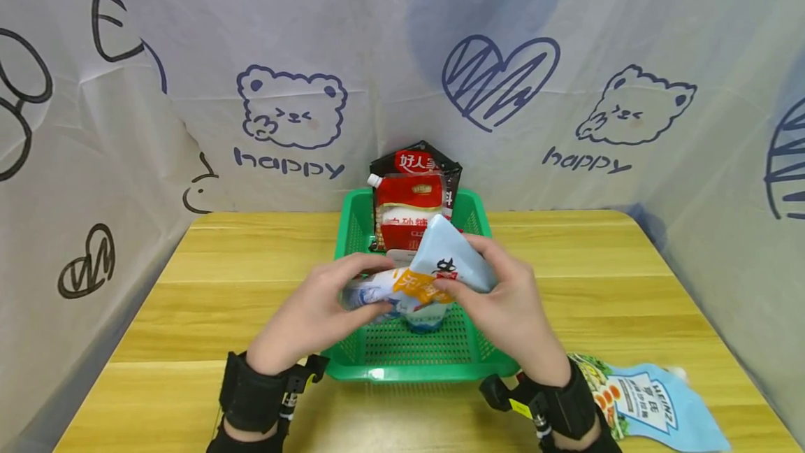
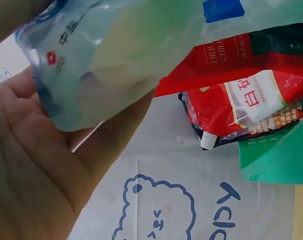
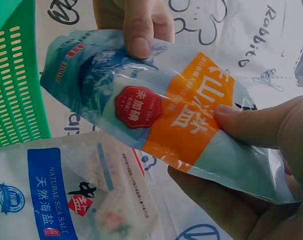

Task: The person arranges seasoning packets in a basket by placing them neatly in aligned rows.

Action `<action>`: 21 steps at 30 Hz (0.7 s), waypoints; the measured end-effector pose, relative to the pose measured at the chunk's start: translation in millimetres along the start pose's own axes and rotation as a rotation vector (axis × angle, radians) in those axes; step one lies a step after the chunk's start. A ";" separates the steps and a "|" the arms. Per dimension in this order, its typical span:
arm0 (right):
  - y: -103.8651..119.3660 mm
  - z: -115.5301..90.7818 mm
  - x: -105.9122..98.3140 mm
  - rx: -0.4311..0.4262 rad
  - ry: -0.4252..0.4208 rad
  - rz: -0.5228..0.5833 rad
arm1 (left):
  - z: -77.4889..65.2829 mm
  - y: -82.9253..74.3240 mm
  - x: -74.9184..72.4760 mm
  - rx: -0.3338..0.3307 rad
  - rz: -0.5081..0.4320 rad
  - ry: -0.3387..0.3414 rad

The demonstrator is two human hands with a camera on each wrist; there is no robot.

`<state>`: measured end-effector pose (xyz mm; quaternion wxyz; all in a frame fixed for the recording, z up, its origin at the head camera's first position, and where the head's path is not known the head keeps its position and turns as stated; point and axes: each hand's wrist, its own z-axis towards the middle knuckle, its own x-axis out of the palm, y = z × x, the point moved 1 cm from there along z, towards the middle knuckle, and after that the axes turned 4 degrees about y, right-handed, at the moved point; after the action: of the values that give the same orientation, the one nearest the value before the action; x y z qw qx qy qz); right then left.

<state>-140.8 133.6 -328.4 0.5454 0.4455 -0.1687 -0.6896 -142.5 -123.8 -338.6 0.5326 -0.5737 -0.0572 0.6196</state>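
Note:
Both hands hold a pale blue salt bag with an orange band above the green basket. The left hand grips its left end, thumb on the front in the right wrist view. At the other end, the right hand pinches the bag, its thumb on the orange band. Inside the basket, a red white-sugar pouch with a white cap leans before a black packet. A sea salt bag with a blue label and a red dried-chilli packet are partly seen near them.
A light blue Heinz pouch lies on the wooden table at the front right, partly behind the right wrist. A white cloth with drawn bears and hearts hangs behind and at the sides.

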 end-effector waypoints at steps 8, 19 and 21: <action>0.8 -0.7 5.0 -0.036 0.032 -0.011 | -0.5 2.3 1.6 -0.006 0.003 0.020; 0.1 -0.7 6.8 -0.017 -0.012 0.055 | -0.5 6.1 1.3 0.028 -0.038 -0.017; 0.7 -1.3 7.1 0.009 -0.021 0.091 | -0.8 6.2 1.1 0.032 -0.038 -0.027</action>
<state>-139.4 127.3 -331.7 0.5724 0.4325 -0.1976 -0.6680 -145.4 -126.0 -343.8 0.5526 -0.5554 -0.0653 0.6180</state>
